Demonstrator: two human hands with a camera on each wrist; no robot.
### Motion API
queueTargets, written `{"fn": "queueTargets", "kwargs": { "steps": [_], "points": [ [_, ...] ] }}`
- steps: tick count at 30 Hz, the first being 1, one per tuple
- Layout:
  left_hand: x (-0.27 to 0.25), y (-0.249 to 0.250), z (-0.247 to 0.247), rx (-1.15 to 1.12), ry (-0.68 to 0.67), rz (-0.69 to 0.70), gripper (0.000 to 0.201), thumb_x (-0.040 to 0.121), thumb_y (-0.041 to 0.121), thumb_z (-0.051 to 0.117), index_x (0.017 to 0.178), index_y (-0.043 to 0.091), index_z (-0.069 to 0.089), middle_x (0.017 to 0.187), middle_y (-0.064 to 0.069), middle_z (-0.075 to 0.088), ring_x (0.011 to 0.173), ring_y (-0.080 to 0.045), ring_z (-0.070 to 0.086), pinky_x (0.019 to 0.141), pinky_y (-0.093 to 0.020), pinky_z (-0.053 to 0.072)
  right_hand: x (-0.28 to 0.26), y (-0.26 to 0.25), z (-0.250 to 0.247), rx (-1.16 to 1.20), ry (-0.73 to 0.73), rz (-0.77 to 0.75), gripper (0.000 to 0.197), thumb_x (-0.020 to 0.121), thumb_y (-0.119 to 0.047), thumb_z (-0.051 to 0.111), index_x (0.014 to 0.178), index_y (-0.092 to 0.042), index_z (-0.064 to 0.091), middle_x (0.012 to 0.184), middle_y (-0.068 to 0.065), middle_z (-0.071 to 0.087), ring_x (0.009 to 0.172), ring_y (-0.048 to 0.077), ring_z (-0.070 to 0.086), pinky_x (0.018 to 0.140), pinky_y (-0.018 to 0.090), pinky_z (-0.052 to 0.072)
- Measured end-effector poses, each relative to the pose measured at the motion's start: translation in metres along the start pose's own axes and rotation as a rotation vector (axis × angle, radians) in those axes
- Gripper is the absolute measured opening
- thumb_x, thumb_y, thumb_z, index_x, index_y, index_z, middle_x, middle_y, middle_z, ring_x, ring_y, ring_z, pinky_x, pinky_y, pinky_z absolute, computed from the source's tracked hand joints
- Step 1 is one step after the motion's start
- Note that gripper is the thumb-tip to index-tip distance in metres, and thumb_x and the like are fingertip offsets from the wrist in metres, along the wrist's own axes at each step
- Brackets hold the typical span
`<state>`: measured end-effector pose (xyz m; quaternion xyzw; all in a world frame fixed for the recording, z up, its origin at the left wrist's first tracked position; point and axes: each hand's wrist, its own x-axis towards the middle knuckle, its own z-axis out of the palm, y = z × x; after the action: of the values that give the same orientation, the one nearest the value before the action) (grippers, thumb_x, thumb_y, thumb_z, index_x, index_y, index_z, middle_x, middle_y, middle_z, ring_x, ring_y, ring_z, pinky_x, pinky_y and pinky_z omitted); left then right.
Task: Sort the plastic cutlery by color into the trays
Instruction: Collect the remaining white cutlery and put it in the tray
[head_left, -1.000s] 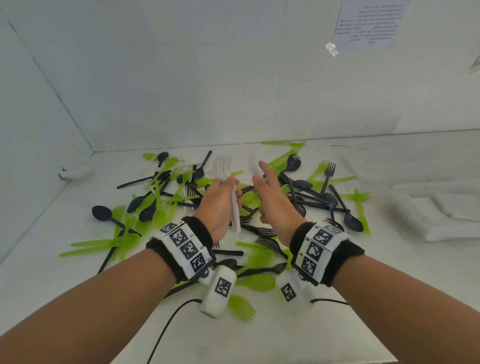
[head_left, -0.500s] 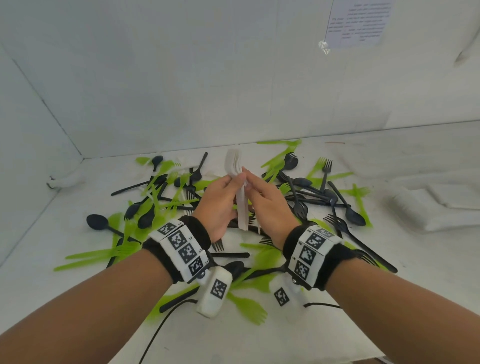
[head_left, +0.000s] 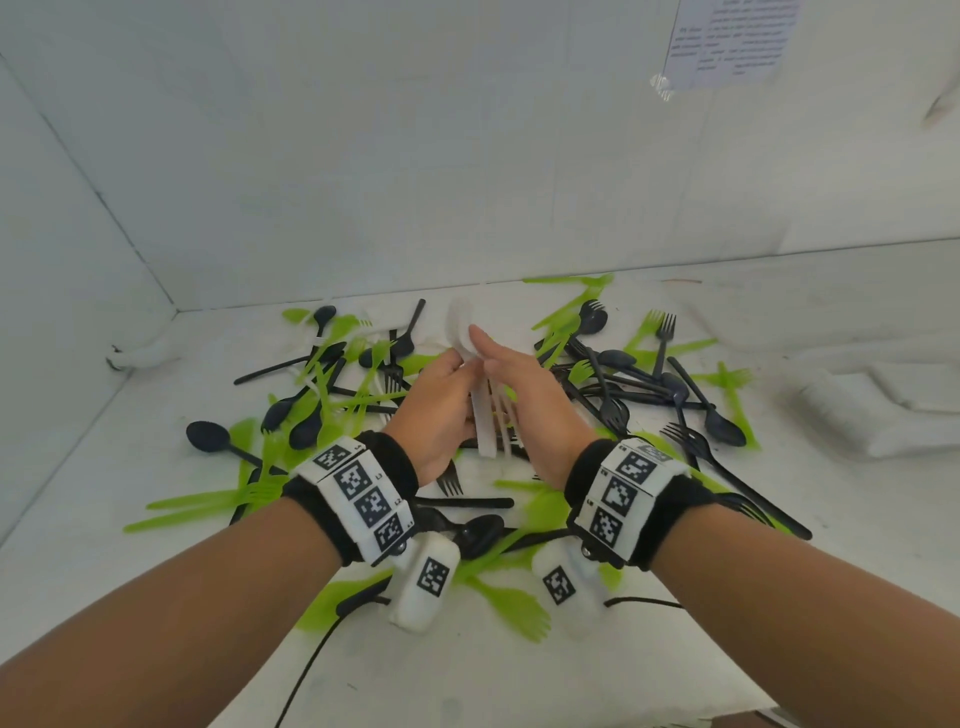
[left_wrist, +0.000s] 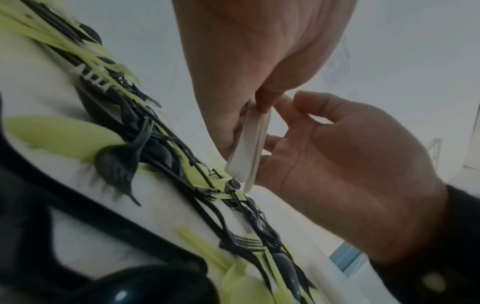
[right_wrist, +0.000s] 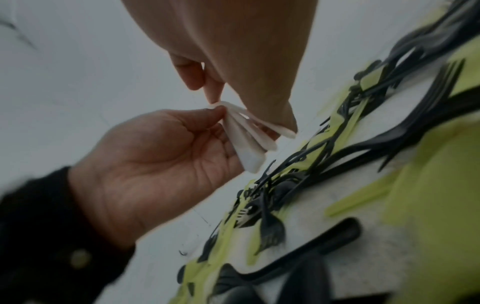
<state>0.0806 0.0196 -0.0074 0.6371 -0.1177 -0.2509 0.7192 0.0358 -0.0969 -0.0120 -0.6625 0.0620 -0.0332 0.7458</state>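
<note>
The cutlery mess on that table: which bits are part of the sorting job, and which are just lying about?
Part of the job:
- white cutlery bundle, pinched by the left hand and the right hand
- green cutlery and black cutlery, loose on the table
- white trays

Lying about:
- printed sheet on the wall
- black cable

Head view: looks from high up, forward and down at both hands.
Left wrist view: very close, low under the left hand (left_wrist: 259, 67), looking up along its fingers.
Right wrist view: very close, low under the right hand (right_wrist: 233, 51), looking up along its fingers.
Shared: the white cutlery (head_left: 480, 410) between the fingers.
</note>
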Motion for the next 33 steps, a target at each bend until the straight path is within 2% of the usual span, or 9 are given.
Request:
{"fn": "queueTargets", "kwargs": {
  "steps": [2, 6, 10, 14, 17, 19, 22, 28, 33],
  "points": [
    [-0.003, -0.003, -0.001, 0.001, -0.004, -0.019, 0.027, 0.11, 0.022, 0.042, 0.129, 0.012, 0.058, 0.12, -0.013, 0.072, 0.11, -0.032, 0.071, 0.087, -0.045, 0.06, -0.002, -0.005, 0.002, 0.112, -0.044, 0.068, 0.032, 0.108, -0.031, 0.04, 0.108, -0.027, 0.072, 0.097, -0.008, 0.076, 0.094, 0.007, 0.072, 0.081, 0.023, 0.058],
    [-0.005, -0.007, -0.002, 0.053, 0.088, 0.024, 0.024, 0.109, 0.017, 0.044, 0.122, 0.008, 0.061, 0.113, -0.019, 0.073, 0.108, -0.038, 0.069, 0.094, -0.054, 0.057, 0.0, 0.002, 0.004, 0.076, -0.022, 0.094, 0.042, 0.106, -0.046, 0.045, 0.121, -0.016, 0.071, 0.099, -0.001, 0.076, 0.085, 0.008, 0.073, 0.072, 0.023, 0.055],
    [-0.006, -0.002, 0.004, -0.013, 0.057, -0.005, 0.027, 0.108, 0.02, 0.045, 0.124, 0.006, 0.061, 0.118, -0.018, 0.071, 0.11, -0.034, 0.069, 0.099, -0.052, 0.054, 0.006, 0.018, 0.005, 0.011, 0.004, 0.081, 0.05, 0.103, -0.058, 0.044, 0.129, -0.023, 0.068, 0.122, 0.005, 0.071, 0.111, 0.015, 0.067, 0.091, 0.029, 0.051],
    [-0.005, -0.001, 0.004, 0.06, 0.007, -0.047, 0.02, 0.102, 0.01, 0.048, 0.12, 0.005, 0.054, 0.102, -0.018, 0.06, 0.071, -0.027, 0.059, 0.062, -0.037, 0.051, 0.001, 0.01, -0.001, 0.018, -0.008, 0.088, 0.058, 0.103, -0.055, 0.046, 0.134, -0.007, 0.06, 0.101, 0.009, 0.061, 0.087, 0.018, 0.06, 0.074, 0.027, 0.05],
    [0.001, -0.002, 0.003, 0.242, 0.013, -0.1, 0.008, 0.093, 0.005, 0.046, 0.098, 0.011, 0.046, 0.092, -0.013, 0.045, 0.057, -0.018, 0.039, 0.052, -0.032, 0.033, -0.001, 0.009, -0.021, -0.371, 0.153, -0.042, 0.044, 0.099, -0.033, 0.056, 0.141, -0.017, 0.056, 0.134, 0.003, 0.05, 0.123, 0.015, 0.05, 0.107, 0.032, 0.04],
    [0.006, 0.002, 0.011, 0.426, -0.053, -0.125, 0.007, 0.09, 0.008, 0.045, 0.094, 0.014, 0.044, 0.086, -0.011, 0.043, 0.054, -0.016, 0.036, 0.049, -0.03, 0.029, -0.006, 0.005, -0.042, -0.626, 0.286, -0.252, 0.046, 0.088, -0.008, 0.06, 0.133, -0.017, 0.055, 0.128, 0.003, 0.045, 0.118, 0.017, 0.047, 0.105, 0.031, 0.042],
    [0.014, 0.008, 0.034, 0.651, -0.229, -0.152, 0.004, 0.093, 0.01, 0.044, 0.092, 0.012, 0.047, 0.076, -0.006, 0.046, 0.051, -0.014, 0.038, 0.046, -0.027, 0.031, -0.02, -0.015, -0.077, -1.006, 0.104, -0.361, 0.056, 0.081, 0.001, 0.057, 0.132, -0.021, 0.054, 0.128, 0.002, 0.048, 0.114, 0.018, 0.046, 0.097, 0.028, 0.041],
    [0.03, 0.008, 0.094, 1.023, -0.561, -0.041, 0.009, 0.096, 0.015, 0.052, 0.103, 0.014, 0.057, 0.079, -0.005, 0.059, 0.064, -0.021, 0.055, 0.063, -0.031, 0.044, -0.054, -0.046, -0.169, -1.593, 0.045, -0.228, 0.031, 0.101, -0.03, 0.054, 0.132, -0.035, 0.056, 0.11, -0.002, 0.062, 0.101, 0.027, 0.059, 0.084, 0.045, 0.05],
    [0.043, 0.008, 0.161, 1.357, -0.588, 0.369, 0.047, 0.11, 0.037, 0.035, 0.156, 0.028, 0.037, 0.142, -0.002, 0.057, 0.13, -0.02, 0.052, 0.1, -0.03, 0.039, -0.085, -0.05, -0.263, -1.414, 0.278, -0.137, 0.025, 0.102, -0.037, 0.055, 0.126, -0.036, 0.062, 0.11, -0.007, 0.064, 0.101, 0.023, 0.058, 0.083, 0.036, 0.048]
  ]
}}
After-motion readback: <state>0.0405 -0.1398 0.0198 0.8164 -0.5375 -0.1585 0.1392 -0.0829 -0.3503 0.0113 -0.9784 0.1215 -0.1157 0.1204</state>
